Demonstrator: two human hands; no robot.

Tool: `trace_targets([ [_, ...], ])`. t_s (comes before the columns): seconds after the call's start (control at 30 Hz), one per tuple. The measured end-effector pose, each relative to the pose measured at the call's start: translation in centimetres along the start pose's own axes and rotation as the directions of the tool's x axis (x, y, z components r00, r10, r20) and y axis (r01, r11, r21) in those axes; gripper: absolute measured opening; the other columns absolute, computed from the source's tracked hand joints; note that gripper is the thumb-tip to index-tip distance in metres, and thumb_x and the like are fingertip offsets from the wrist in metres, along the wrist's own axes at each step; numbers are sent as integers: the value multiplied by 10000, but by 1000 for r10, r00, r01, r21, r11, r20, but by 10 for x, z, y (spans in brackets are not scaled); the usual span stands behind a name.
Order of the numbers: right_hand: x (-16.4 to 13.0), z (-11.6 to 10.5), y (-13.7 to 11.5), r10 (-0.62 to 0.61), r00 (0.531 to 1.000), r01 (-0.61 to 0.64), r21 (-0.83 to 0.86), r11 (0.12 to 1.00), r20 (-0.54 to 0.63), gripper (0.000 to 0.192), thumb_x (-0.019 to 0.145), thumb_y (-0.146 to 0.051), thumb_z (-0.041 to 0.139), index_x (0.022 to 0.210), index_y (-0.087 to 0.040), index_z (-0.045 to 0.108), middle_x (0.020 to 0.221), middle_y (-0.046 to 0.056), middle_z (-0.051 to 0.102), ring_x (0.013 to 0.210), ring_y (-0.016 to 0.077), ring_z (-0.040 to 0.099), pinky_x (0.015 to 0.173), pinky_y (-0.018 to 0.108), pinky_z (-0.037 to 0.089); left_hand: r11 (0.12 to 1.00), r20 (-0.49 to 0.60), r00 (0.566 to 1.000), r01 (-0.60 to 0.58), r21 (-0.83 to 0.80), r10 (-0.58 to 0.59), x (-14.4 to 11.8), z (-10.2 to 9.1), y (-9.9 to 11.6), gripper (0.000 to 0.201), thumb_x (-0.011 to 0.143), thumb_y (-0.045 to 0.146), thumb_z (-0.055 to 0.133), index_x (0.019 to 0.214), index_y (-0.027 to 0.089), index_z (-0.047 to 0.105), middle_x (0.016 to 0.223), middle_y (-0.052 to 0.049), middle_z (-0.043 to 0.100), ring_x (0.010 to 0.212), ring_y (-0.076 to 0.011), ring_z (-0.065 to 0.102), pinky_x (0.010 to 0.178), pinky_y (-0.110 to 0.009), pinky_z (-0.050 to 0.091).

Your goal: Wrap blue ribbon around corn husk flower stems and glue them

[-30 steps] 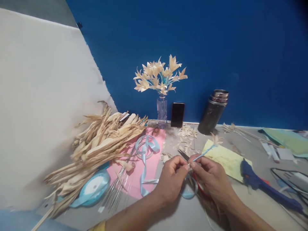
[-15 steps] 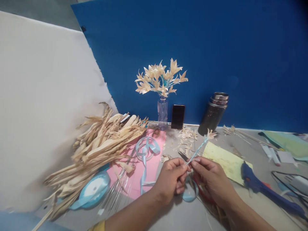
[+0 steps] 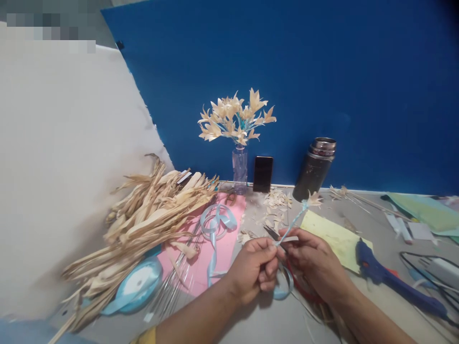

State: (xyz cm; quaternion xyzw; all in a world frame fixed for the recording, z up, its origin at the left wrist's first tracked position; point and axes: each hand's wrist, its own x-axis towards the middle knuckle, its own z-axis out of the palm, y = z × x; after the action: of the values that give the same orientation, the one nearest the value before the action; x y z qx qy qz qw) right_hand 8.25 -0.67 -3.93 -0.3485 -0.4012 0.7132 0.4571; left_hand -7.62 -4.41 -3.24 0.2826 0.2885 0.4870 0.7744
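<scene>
Blue board (image 3: 304, 71) is backing a mid-frame vase (image 3: 239, 169) holding flowers (image 3: 227, 111); lower centre, left hand (image 3: 253, 270) is pinching a stem (image 3: 292, 223), right hand (image 3: 317, 265) gripping a pale strip (image 3: 291, 239).

- A deep blue panel (image 3: 322, 86) rises behind the grey tabletop (image 3: 272, 327), a small dark fitting (image 3: 120, 45) at its left edge.
- Off left, a pale wall (image 3: 64, 143), softly shadowed low down.
- Soft light throughout.
</scene>
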Motion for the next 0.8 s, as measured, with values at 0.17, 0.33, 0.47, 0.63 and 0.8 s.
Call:
trace_targets([
  [0.17, -2, -1, -4, -42, 999, 44, -139, 989, 17, 302, 718, -416, 796, 864, -162, 723, 630, -1, 611, 498, 98, 423, 467, 220, 297, 1000, -9, 1000, -3, 2, 3, 0, 0, 0, 232, 771, 330, 758, 779, 136, 632, 438, 78, 466, 320, -20, 227, 329, -147, 223],
  [0.33, -3, 5, -3, -26, 999, 21, -117, 993, -35, 326, 667, -430, 850, 808, -169, 715, 573, -18, 597, 491, 98, 441, 468, 218, 303, 999, 70, 997, 42, 28, -44, -1, 1, 1, 257, 790, 360, 749, 764, 130, 637, 409, 75, 458, 302, -25, 222, 320, -154, 226],
  [0.47, -5, 11, -7, -25, 996, 20, -64, 998, -81, 364, 599, -440, 885, 754, -166, 702, 506, -48, 521, 448, 87, 415, 438, 217, 288, 995, 141, 985, 93, 48, -99, -3, -1, 0, 267, 798, 377, 743, 762, 128, 653, 392, 69, 472, 271, -32, 230, 308, -171, 261],
  [0.63, 1, 7, -6, -22, 984, -1, -131, 991, -175, 370, 680, -500, 814, 808, -174, 695, 509, -50, 521, 410, 84, 383, 405, 226, 267, 979, 229, 954, 171, 114, -193, -6, 2, -1, 311, 768, 419, 765, 752, 123, 673, 402, 54, 503, 264, -45, 301, 306, -184, 292],
  [0.8, 6, 3, -10, -190, 970, 73, -564, 822, -152, 339, 694, -432, 732, 928, -187, 754, 871, 66, 749, 711, 214, 637, 654, 317, 477, 993, 133, 984, 112, 41, -116, -4, 4, 1, 295, 781, 398, 765, 769, 124, 655, 402, 75, 450, 305, -29, 236, 326, -169, 258],
])
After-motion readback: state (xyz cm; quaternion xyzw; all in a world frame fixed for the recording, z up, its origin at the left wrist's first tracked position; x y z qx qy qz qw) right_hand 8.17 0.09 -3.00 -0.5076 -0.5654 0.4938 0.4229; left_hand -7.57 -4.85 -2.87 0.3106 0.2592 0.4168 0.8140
